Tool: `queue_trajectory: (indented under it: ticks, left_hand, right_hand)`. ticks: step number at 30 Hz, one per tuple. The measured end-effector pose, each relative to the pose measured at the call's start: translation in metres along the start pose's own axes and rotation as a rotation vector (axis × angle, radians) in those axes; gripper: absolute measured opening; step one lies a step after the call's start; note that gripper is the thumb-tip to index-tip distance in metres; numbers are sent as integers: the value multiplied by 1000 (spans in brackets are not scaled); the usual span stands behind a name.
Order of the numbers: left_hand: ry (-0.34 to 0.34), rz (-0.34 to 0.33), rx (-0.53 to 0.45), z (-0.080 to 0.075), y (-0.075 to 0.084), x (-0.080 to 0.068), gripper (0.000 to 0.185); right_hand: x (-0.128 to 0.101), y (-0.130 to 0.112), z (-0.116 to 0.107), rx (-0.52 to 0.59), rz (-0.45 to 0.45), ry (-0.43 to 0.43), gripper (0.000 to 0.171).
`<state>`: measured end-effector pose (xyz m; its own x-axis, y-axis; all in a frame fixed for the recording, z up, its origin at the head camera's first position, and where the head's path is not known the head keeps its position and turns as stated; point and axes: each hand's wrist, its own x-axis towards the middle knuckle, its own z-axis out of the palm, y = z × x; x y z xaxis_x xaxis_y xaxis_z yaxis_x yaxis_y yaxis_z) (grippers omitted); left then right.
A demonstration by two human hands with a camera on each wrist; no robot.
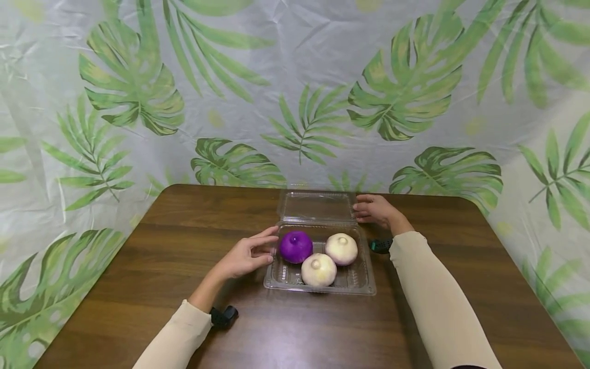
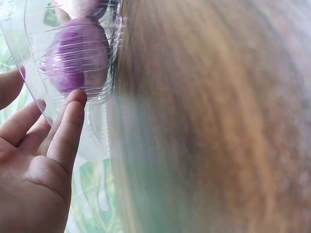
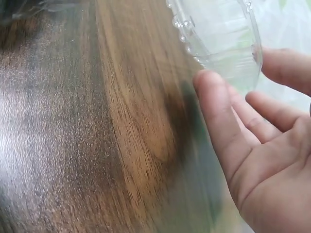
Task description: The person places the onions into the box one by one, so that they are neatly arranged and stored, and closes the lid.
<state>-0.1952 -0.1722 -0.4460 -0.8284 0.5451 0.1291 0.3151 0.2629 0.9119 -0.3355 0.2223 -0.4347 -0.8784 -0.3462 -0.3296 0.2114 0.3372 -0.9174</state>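
Note:
A clear plastic clamshell box (image 1: pixel 343 284) lies on the table with its lid (image 1: pixel 318 206) raised at the back. Inside are a purple onion-like vegetable (image 1: pixel 296 247) and two white ones with purplish undersides, one at the back right (image 1: pixel 341 249) and one in front (image 1: pixel 318 270). My left hand (image 1: pixel 249 254) is beside the box's left wall, fingers loosely extended, fingertips right at the plastic near the purple vegetable. At the lid's right edge, my right hand (image 1: pixel 375 210) has relaxed fingers, tips against the clear plastic in the right wrist view.
The brown wooden table (image 1: pixel 295 333) has rounded back corners. Behind it hangs a leaf-patterned sheet (image 1: pixel 304 66). Dark wrist devices sit at the left wrist (image 1: pixel 224 317) and right wrist (image 1: pixel 380 246).

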Motion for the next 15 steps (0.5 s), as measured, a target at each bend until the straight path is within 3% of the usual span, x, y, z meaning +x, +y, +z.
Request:
queue_trajectory:
  ticks: [7,15]
  left_hand:
    - [-2,16,12,0,-1,1,54]
    - [0,12,19,0,0,0,54]
  right_hand:
    - [-2,1,1,59,-7,-13,67]
    - [-2,-4,5,44,-33,57,64]
